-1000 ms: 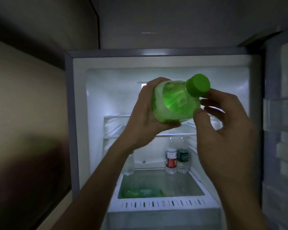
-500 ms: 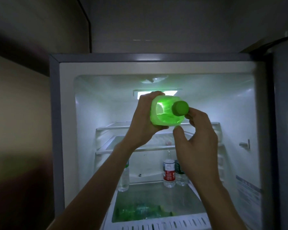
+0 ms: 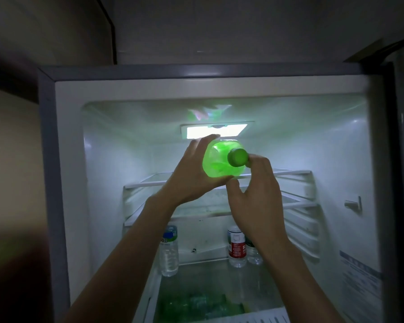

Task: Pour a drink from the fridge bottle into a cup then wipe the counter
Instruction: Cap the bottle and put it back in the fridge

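The left hand (image 3: 194, 176) is wrapped around the body of the green bottle (image 3: 216, 165) and holds it tight. The bottle is up inside the open fridge (image 3: 68, 183), just under the light (image 3: 217, 131) and above the top shelf (image 3: 149, 181). A second ago it was closer to the camera and its cap (image 3: 237, 157) pointed up and to the right. Now the bottle is deeper in the fridge and the cap points back at the camera.

The right hand (image 3: 257, 197) was open beside the cap before. Now its fingers (image 3: 258, 160) curl against the right side of the cap, with the thumb under the bottle. I cannot tell if it grips the cap.

More of the fridge shows now. Lower down stand a water bottle with a blue label (image 3: 169, 250) and one with a red label (image 3: 237, 247).
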Available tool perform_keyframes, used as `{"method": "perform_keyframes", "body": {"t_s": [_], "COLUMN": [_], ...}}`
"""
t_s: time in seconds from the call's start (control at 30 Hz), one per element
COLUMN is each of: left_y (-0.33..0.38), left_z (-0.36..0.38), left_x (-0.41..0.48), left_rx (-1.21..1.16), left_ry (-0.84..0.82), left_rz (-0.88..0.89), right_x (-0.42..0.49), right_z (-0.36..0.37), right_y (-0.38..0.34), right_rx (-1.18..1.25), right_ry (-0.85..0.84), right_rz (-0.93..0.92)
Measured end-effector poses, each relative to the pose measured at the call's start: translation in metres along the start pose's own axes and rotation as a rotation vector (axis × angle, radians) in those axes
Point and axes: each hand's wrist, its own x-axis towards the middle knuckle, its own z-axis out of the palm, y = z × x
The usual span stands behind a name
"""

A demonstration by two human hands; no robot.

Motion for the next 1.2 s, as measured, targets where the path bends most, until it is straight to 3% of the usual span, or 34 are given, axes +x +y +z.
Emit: {"method": "perform_keyframes", "body": {"t_s": [0.33, 0.57, 0.73, 1.2], "left_y": [-0.004, -0.019, -0.036, -0.07], "left_z": [0.011, 0.01, 0.017, 0.04], "left_x": [0.011, 0.036, 0.053, 0.083], "left_rx": [0.174, 0.196, 0.311, 0.44], "left_ry": [0.031, -0.086, -0.2, -0.324], "left_rz": [-0.01, -0.063, -0.109, -0.2], "right_x": [0.022, 0.042, 0.042, 0.041], "right_z": [0.021, 0.029, 0.03, 0.036], "right_y": [0.014, 0.032, 0.041, 0.054], "right_rx": [-0.13, -0.195, -0.197, -0.169], "right_ry": [-0.154, -0.238, -0.244, -0.215], "right_rz": [0.012, 0.007, -0.004, -0.047]}}
